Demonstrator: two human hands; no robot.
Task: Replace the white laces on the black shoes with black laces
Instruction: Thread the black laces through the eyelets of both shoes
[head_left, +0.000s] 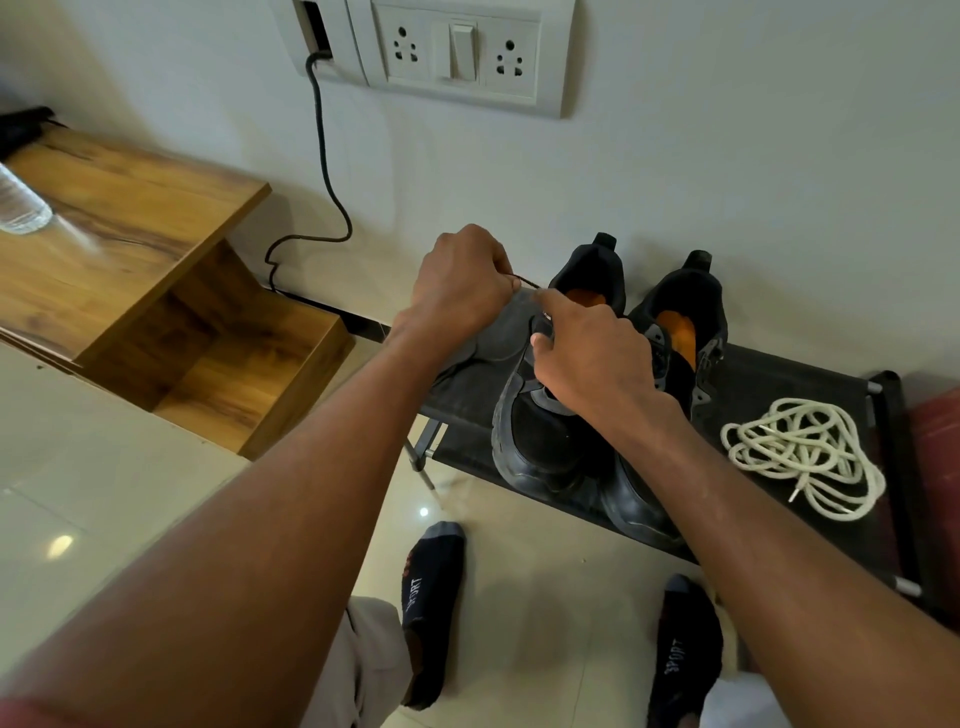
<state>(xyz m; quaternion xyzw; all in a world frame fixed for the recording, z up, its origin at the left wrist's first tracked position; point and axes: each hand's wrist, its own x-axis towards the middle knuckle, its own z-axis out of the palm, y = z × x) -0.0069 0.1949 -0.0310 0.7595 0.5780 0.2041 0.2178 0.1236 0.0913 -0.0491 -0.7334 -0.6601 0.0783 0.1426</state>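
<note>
Over the left shoe (540, 415), the left hand (460, 291) is pinching the black lace (527, 282), which is running rightward toward the right hand (592, 348), whose fingers are curling at the eyelets, while white laces (802, 454) are lying further right.

Head camera, looking steeply down

One wide-angle view from the person's head faces forward and down, close over both forearms, toward the shoe rack (769, 384) against the wall (675, 182).
</note>
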